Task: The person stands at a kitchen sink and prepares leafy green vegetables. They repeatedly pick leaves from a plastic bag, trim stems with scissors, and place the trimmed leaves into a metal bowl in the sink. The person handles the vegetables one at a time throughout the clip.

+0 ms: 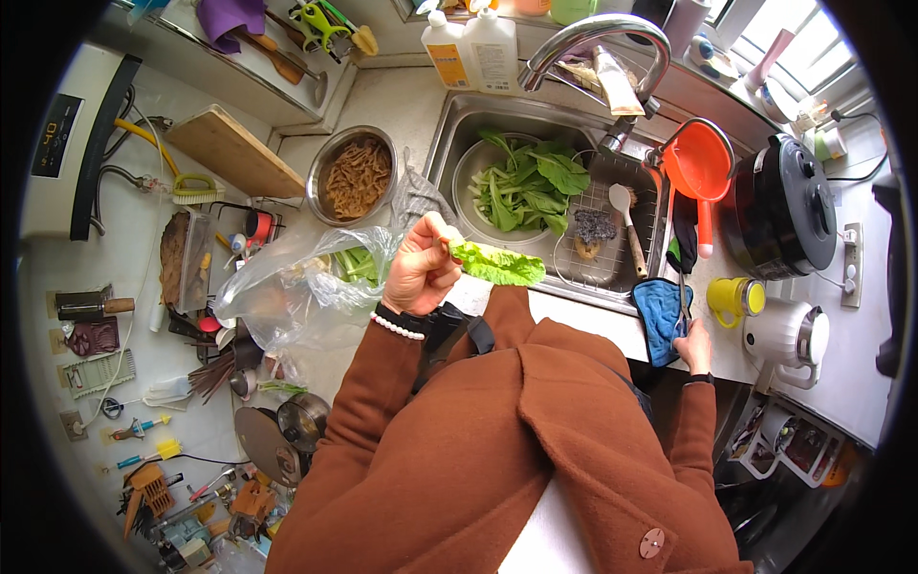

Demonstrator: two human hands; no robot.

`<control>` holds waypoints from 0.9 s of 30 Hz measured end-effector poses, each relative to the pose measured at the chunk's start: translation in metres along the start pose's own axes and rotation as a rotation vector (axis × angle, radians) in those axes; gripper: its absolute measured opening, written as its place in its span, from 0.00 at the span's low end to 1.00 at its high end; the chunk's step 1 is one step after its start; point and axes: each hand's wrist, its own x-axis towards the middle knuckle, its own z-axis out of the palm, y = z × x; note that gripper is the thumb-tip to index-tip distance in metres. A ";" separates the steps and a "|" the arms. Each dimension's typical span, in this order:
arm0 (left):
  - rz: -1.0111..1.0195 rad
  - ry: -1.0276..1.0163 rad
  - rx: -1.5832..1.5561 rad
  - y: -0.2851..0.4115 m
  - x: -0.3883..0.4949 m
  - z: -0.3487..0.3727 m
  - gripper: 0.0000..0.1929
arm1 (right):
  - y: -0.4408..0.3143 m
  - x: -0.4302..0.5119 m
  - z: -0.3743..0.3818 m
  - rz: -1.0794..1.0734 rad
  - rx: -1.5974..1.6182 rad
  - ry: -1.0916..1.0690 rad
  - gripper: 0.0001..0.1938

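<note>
Between its thumb and fingers, my left hand (424,267) pinches the end of a green leaf (502,265), held up near the sink's front edge. Over at the right, my right hand (694,347) is at the handles of scissors (683,298), whose metal part lies over a blue cloth (651,316) at the counter's edge. Leafy greens (527,183) fill a round metal bowl (466,161) in the sink. A clear plastic bag (287,280) with more greens (356,265) lies left of my left hand.
Behind my left hand stands a steel bowl of brown shredded food (356,179). A wire rack (609,247) in the sink carries a brush (629,229) and a scouring pad (595,226). The faucet (595,36) arches above. An orange ladle (697,168), yellow mug (735,301), white kettle (778,333) and black cooker (778,208) stand right.
</note>
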 end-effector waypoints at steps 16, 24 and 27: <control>-0.310 0.416 1.529 -0.104 0.045 -0.156 0.04 | -0.012 -0.043 -0.081 -0.077 0.196 -0.099 0.14; -0.149 0.675 0.748 -0.064 0.041 -0.146 0.08 | -0.110 -0.049 -0.093 -0.435 0.464 -0.115 0.16; -0.106 0.702 0.592 -0.049 0.044 -0.121 0.06 | -0.162 -0.053 -0.091 -0.540 0.505 -0.138 0.20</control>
